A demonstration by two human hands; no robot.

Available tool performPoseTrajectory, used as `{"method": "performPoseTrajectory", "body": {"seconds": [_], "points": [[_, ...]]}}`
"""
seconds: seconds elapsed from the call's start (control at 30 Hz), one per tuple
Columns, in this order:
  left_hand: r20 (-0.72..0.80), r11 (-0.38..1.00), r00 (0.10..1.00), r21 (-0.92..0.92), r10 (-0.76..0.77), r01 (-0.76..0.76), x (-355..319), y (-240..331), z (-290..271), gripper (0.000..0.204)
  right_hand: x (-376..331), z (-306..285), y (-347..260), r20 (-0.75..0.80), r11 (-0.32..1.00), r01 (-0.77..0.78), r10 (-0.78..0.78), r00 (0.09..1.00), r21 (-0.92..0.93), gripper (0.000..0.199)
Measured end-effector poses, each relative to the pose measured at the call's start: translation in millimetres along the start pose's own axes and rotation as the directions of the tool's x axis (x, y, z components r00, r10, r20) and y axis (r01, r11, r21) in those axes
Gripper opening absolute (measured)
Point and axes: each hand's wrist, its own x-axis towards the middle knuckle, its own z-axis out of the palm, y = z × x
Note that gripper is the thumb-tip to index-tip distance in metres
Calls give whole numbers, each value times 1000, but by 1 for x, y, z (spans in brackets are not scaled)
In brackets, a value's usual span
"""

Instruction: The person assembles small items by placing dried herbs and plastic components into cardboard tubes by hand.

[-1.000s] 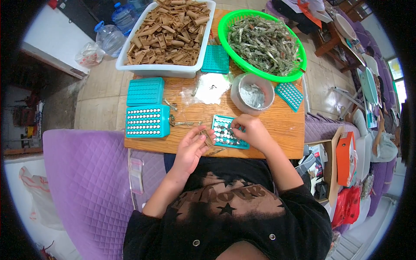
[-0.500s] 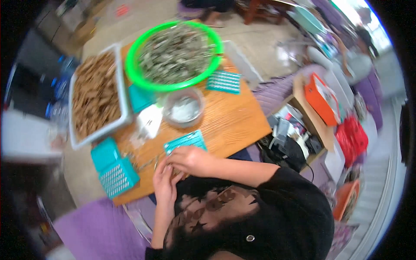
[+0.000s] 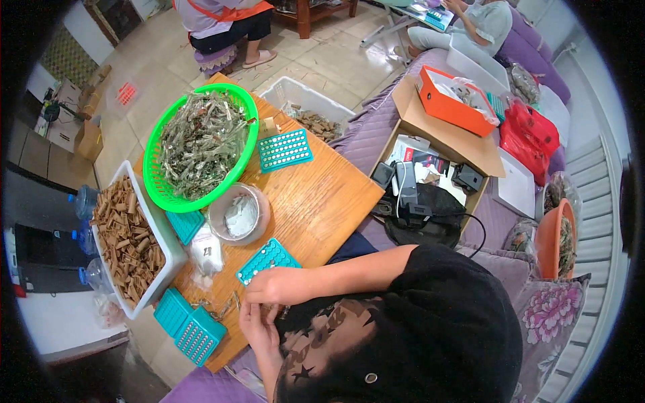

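My right hand and my left hand meet at the table's near edge, close to my black shirt. The fingers of both are curled and pressed together; whatever they pinch is hidden. Just beyond my right hand lies a teal tray with rows of round wells, partly covered by that hand. Thin dry strips are scattered on the wood left of my hands. Farther off, a clear round tub contains white material, and a clear plastic bag lies beside it.
A green basket of dry grey-green strips and a white bin of brown curled pieces flank the wooden table. Teal trays hold white rounds. An open carton sits right. Two people sit beyond.
My view has shifted, so the table appears turned and farther left, and more of the room shows. My hands stay together at the table edge, fingers still curled.
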Motion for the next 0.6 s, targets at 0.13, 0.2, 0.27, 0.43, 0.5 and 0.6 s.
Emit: {"method": "performPoseTrajectory", "body": {"seconds": [0.13,0.2,0.27,0.43,0.5,0.6], "points": [[-158,998,987,-53,10,-19,4,5,-1,28,-1,-4,0,-15,983,-183,182,983,-19,19],[-234,995,972,-98,-3,-21,6,5,-6,30,-9,-12,9,-21,931,-293,296,955,-219,20],[-234,993,972,-117,0,-28,6,5,-8,31,-18,-16,18,-47,833,-377,393,918,-404,21],[-191,979,981,-202,-13,-26,6,0,-17,32,-30,-19,24,-12,771,-461,508,861,-439,18],[-193,976,981,-216,-9,-33,5,1,-17,32,-31,-14,30,-16,783,-446,489,872,-434,17],[-175,969,984,-247,-15,-30,4,1,-19,31,-30,-10,35,-3,796,-448,490,872,-407,14]]}}
